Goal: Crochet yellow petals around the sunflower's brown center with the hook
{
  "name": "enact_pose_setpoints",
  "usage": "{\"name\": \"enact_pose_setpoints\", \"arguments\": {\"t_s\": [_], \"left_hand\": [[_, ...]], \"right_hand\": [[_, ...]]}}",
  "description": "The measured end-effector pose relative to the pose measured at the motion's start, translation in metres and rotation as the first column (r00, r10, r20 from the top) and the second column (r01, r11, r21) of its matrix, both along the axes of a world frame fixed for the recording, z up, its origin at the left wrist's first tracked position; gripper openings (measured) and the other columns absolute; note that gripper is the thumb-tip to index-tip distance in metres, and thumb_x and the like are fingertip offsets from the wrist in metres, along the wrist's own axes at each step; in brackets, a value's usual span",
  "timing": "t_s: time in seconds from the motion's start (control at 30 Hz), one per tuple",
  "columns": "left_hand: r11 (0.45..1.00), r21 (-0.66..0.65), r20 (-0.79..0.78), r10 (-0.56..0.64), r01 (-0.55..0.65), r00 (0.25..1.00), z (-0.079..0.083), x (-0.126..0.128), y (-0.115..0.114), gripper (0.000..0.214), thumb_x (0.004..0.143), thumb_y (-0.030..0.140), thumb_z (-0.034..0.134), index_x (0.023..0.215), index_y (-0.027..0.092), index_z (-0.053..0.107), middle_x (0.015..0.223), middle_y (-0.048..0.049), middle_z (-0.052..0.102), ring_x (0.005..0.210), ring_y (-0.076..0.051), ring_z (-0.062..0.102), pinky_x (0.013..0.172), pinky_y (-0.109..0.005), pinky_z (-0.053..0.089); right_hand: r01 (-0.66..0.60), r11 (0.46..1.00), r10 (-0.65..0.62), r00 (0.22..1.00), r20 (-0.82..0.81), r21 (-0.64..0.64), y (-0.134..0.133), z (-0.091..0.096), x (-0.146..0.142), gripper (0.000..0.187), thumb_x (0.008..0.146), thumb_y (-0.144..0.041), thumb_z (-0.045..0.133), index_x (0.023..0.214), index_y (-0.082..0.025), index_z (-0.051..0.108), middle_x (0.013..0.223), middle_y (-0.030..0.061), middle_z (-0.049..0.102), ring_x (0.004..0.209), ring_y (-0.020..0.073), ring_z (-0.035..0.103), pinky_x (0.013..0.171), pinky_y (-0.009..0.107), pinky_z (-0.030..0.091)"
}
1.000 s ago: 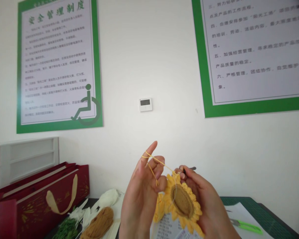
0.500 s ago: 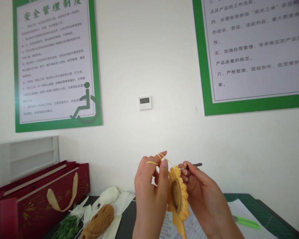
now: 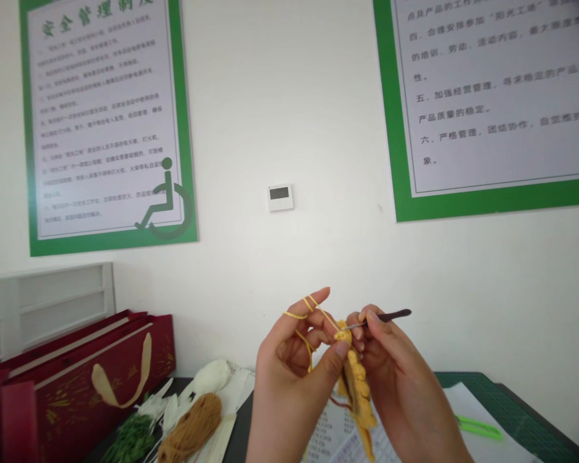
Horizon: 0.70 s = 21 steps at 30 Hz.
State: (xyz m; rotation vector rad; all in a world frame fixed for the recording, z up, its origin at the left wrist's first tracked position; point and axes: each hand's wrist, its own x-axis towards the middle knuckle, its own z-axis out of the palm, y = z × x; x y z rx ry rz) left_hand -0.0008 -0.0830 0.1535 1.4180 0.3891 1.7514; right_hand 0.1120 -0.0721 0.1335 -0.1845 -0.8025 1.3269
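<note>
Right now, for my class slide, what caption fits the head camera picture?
A left hand wrapped in yellow yarn and a right hand crochet a yellow sunflower with a hook.

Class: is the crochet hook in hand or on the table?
In hand: the right hand pinches the hook, tip at the yellow crochet.

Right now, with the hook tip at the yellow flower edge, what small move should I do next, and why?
Probably catch the yellow yarn with the crochet hook and draw it through. Your right hand holds the hook's tip at the edge of the crocheted sunflower, and your left hand keeps the yarn tensioned over its fingers.
</note>
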Motion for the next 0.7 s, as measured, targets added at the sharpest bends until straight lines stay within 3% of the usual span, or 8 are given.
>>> {"name": "enact_pose_setpoints", "arguments": {"t_s": [0.2, 0.3, 0.43, 0.7], "left_hand": [[0.992, -0.1, 0.073, -0.069, 0.076, 0.995, 0.0072, 0.0016, -0.0087, 0.053, 0.065, 0.01, 0.09, 0.115, 0.021, 0.076, 0.072, 0.0023, 0.065, 0.063, -0.011, 0.063, 0.061, -0.021, 0.056], [0.981, -0.127, 0.095, -0.136, 0.148, 0.986, 0.0076, -0.0002, -0.0096, 0.058, 0.063, 0.011, 0.091, 0.118, 0.019, 0.074, 0.069, 0.0037, 0.063, 0.06, -0.01, 0.062, 0.06, -0.021, 0.055], [0.963, -0.138, 0.125, -0.214, 0.23, 0.969, 0.0079, -0.0001, -0.0113, 0.056, 0.065, 0.014, 0.09, 0.118, 0.019, 0.075, 0.071, 0.0032, 0.062, 0.062, -0.01, 0.062, 0.063, -0.023, 0.055], [0.951, -0.178, 0.156, -0.226, 0.252, 0.962, 0.0068, 0.0032, -0.0117, 0.049, 0.066, 0.014, 0.09, 0.113, 0.019, 0.077, 0.074, 0.0015, 0.062, 0.066, -0.01, 0.06, 0.066, -0.022, 0.051]], "right_hand": [[0.024, 0.994, -0.035, 0.993, 0.109, 0.105, -0.0042, 0.0015, 0.0036, 0.027, 0.078, -0.039, 0.084, 0.076, -0.022, 0.063, 0.085, -0.0001, 0.064, 0.076, 0.0146, 0.059, 0.069, 0.027, 0.05], [0.087, 0.974, -0.119, 0.982, 0.147, 0.21, -0.0052, 0.0004, 0.0038, 0.02, 0.081, -0.036, 0.082, 0.082, -0.024, 0.065, 0.095, 0.0016, 0.068, 0.088, 0.0194, 0.066, 0.078, 0.033, 0.054], [0.17, 0.932, -0.228, 0.962, 0.152, 0.321, -0.0048, -0.0027, 0.0037, 0.014, 0.085, -0.036, 0.078, 0.085, -0.025, 0.068, 0.09, 0.0025, 0.07, 0.088, 0.021, 0.068, 0.082, 0.037, 0.054], [0.216, 0.94, -0.244, 0.967, 0.076, 0.266, -0.0032, -0.0048, 0.005, 0.019, 0.084, -0.042, 0.078, 0.088, -0.028, 0.066, 0.087, 0.0016, 0.071, 0.085, 0.0202, 0.064, 0.079, 0.035, 0.05]]}}
